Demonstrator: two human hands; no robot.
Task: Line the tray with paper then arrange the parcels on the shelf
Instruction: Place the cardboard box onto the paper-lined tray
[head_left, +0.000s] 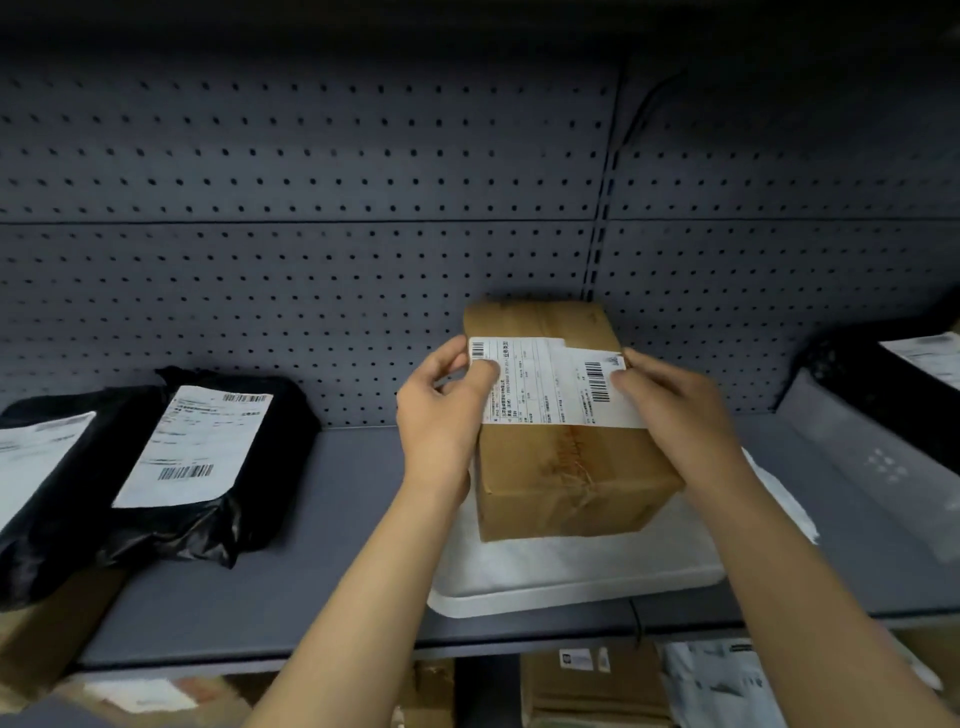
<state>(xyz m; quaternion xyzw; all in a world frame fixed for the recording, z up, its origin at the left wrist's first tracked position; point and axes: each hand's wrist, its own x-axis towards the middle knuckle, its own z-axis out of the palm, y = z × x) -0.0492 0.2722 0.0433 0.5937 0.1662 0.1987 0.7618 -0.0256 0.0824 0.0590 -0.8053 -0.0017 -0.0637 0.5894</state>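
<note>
A brown cardboard box (566, 467) stands on a white tray (571, 587) lined with white paper (779, 499), on the grey shelf (311, 519). A white shipping label (545, 382) lies across the box's top. My left hand (441, 410) pinches the label's left end. My right hand (670, 400) grips its right end at the box's right top edge. Both forearms reach in from below.
Two black poly-bag parcels (197, 457) with white labels lie on the shelf at the left. Another black parcel (893, 384) sits at the far right. A pegboard wall (363, 234) backs the shelf. More boxes (587, 686) sit on the level below.
</note>
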